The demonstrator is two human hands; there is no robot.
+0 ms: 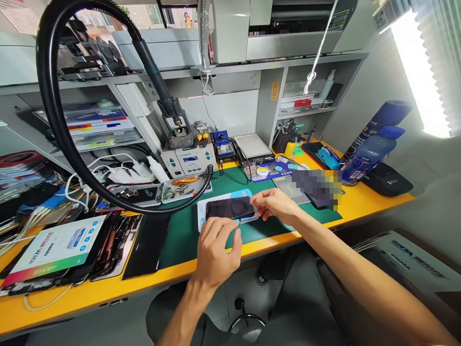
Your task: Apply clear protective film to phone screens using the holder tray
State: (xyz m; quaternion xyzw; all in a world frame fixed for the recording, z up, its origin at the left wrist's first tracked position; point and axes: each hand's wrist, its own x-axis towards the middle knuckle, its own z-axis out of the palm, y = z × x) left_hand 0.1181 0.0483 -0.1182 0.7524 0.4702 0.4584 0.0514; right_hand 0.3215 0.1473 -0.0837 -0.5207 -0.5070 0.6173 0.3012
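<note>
A smartphone [230, 208] with a dark screen lies face up on a white and blue pad [201, 222], which rests on the green mat [180, 245]. My right hand [275, 204] is at the phone's right end, its thumb and index finger pinched at the edge there. What exactly lies between those fingertips is partly hidden. Just in front of the phone's near left edge is my left hand [218, 247], fingers slightly bent and thumb held apart, with nothing seen in it. Whether its fingertips touch the phone cannot be made out.
A thick black hose [54, 96] arches over the left side from a grey soldering unit [189, 161]. Parts trays [185, 188] stand behind the pad. Stacked phone screens [108, 250] lie left, a perforated plate [290, 190] right. Spray cans [374, 127] stand far right.
</note>
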